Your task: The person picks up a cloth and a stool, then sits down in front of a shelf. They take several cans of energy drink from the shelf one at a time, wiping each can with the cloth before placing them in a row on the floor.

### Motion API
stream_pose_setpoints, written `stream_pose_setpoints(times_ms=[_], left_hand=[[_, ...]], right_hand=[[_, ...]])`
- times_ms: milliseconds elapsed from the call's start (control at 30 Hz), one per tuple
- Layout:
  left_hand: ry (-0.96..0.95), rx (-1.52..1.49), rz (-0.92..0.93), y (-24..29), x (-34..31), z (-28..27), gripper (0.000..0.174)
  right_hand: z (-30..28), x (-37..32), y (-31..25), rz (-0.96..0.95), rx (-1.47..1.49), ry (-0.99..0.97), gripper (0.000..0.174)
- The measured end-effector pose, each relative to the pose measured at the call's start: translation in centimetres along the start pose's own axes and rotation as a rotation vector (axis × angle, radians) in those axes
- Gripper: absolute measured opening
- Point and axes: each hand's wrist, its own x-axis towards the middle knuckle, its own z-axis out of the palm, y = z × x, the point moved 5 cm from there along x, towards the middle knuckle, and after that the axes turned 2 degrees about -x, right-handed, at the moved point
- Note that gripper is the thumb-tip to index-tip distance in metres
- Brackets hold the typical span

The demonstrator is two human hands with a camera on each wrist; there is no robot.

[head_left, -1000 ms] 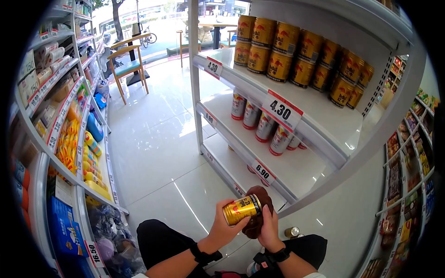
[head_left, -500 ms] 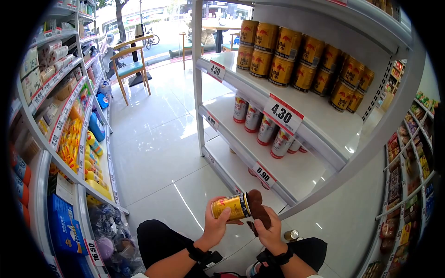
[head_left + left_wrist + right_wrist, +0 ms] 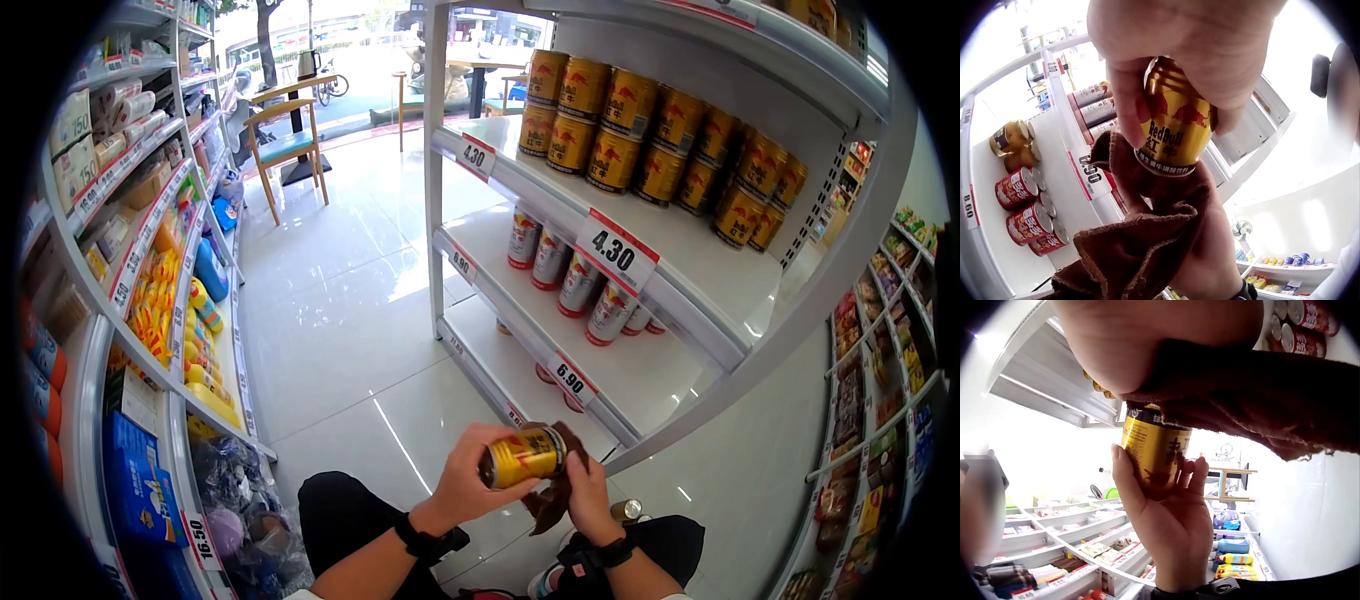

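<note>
A gold drink can [image 3: 525,455] lies nearly on its side above the lap, gripped by my left hand [image 3: 468,478] with fingers over its top and thumb below. My right hand [image 3: 588,492] holds a brown cloth [image 3: 548,505] against the can's right end. In the left wrist view the can [image 3: 1175,125] shows its printed label, and the cloth [image 3: 1141,244] hangs in folds below it. The right wrist view shows the cloth [image 3: 1260,394] covering one end of the can [image 3: 1155,447]; the right fingertips are hidden there.
In front stands a white shelf unit [image 3: 700,335] with stacked gold cans [image 3: 610,160] above and silver-red cans [image 3: 578,285] below. Another can [image 3: 626,510] stands on the floor beside the right knee. Stocked shelves line both sides; a wooden chair [image 3: 285,145] is farther back.
The can was moved left and then back right, its end now against the cloth. The cloth has changed shape and hangs lower in the right hand.
</note>
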Motion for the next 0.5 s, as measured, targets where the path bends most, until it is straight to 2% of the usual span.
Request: stream_pose_setpoints(times_ms=[33, 67, 100, 133, 267, 300, 333, 367, 500], left_hand=[[-0.042, 0.057, 0.086, 1.1, 0.3, 0.2, 0.057], [-0.033, 0.055, 0.087, 1.3, 0.3, 0.3, 0.057], [-0.07, 0.097, 0.113, 1.6, 0.2, 0.6, 0.058], [-0.104, 0.137, 0.14, 1.9, 0.1, 0.8, 0.059], [-0.019, 0.152, 0.13, 2.6, 0.4, 0.6, 0.058], [0.002, 0.141, 0.134, 2.8, 0.5, 0.5, 0.058], [0.068, 0.082, 0.108, 2.9, 0.5, 0.2, 0.057], [0.131, 0.023, 0.083, 2.9, 0.7, -0.1, 0.056], [0.128, -0.158, 0.025, 3.6, 0.7, -0.7, 0.061]], right_hand=[[0.1, -0.1, -0.7, -0.056, 0.21, 0.012, 0.035], [0.1, -0.1, -1.5, -0.111, 0.418, 0.022, 0.038], [0.2, -0.3, -2.0, -0.132, 0.493, 0.005, 0.036], [0.1, -0.4, -1.9, -0.134, 0.481, 0.001, 0.036], [-1.1, -1.3, -2.8, -0.19, 0.408, 0.014, 0.037], [-1.5, -1.7, -3.5, -0.266, 0.319, 0.067, 0.037], [-1.8, -2.3, -4.3, -0.343, 0.231, 0.12, 0.038], [-2.0, -2.8, -4.9, -0.334, 0.203, 0.107, 0.035], [-2.6, -4.6, -7.1, -0.469, -0.076, 0.158, 0.03]])
